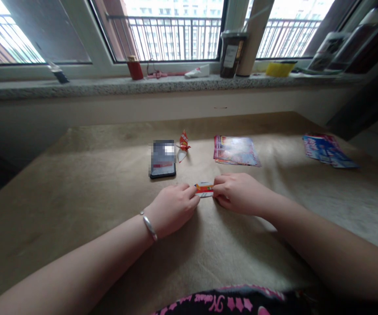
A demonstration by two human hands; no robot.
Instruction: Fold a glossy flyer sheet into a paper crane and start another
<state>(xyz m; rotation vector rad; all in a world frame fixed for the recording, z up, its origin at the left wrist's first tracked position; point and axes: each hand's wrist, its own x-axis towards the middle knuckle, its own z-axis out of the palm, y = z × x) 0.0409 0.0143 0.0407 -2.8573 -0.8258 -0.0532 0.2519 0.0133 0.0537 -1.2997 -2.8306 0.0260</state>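
Between my hands, low on the table, lies a small folded piece of printed paper [204, 189] in red, orange and white. My left hand [172, 208] grips its left end with curled fingers; a silver bracelet circles that wrist. At the paper's right end, the bent fingers of my right hand [237, 192] are closed on it. Both ends are hidden under the fingers. Just beyond my left hand lies a phone [163, 159], its screen partly pixelated. A folded red and white paper figure [184, 145] stands beside the phone.
A stack of colourful printed sheets [236, 151] lies beyond my right hand. More blue and red sheets [328, 151] are fanned near the right edge of the table [77, 175]. On the stone windowsill [182, 84] stand a dark lidded container [230, 54], a red container [134, 69] and a yellow item [279, 68].
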